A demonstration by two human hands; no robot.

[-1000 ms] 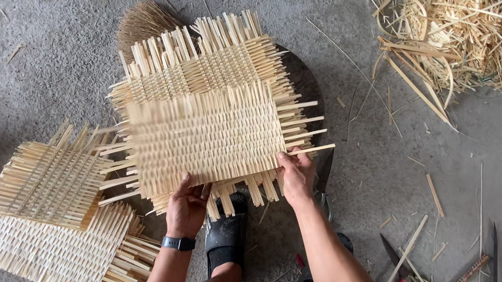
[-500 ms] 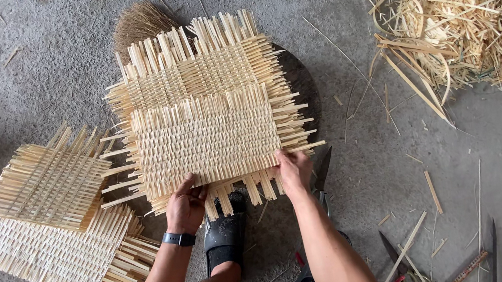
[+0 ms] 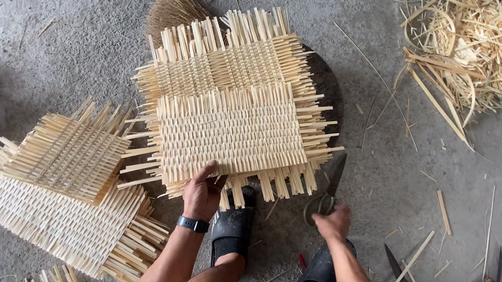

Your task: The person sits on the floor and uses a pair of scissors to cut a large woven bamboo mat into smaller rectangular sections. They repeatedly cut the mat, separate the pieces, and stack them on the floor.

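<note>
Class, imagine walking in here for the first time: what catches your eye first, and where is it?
The pale woven bamboo mat lies centre, stacked on another, the left hand pressing its near edge. The right hand grips dark metal shears beside it. A tangled heap of bamboo offcuts fills the upper right.

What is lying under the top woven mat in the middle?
Under the top mat lies a second woven mat, showing beyond its far edge and below its near edge. Beneath both, a dark round base peeks out on the right. Its middle is covered.
</note>
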